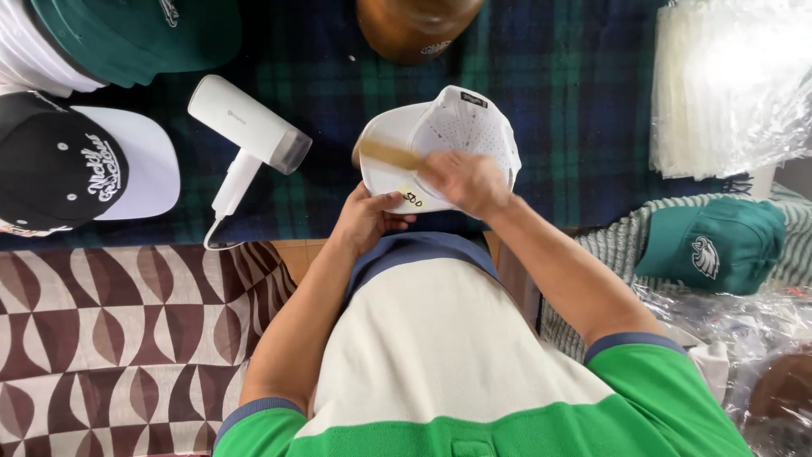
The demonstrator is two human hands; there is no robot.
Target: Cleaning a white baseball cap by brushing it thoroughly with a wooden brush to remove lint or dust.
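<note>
Now steady the white cap [457,135] at 12 o'clock with left hand [365,218] fingers pinching the brim by its small yellow sticker [412,198], right hand [467,179] fingers clenched on the wooden brush [391,153], stroking lightly, evenly inside.

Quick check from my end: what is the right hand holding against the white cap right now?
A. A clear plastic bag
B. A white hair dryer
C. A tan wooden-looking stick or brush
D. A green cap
C: the right hand holds a tan stick-like tool across the white cap, which the left hand steadies; the hair dryer lies untouched on the plaid cloth.
</note>
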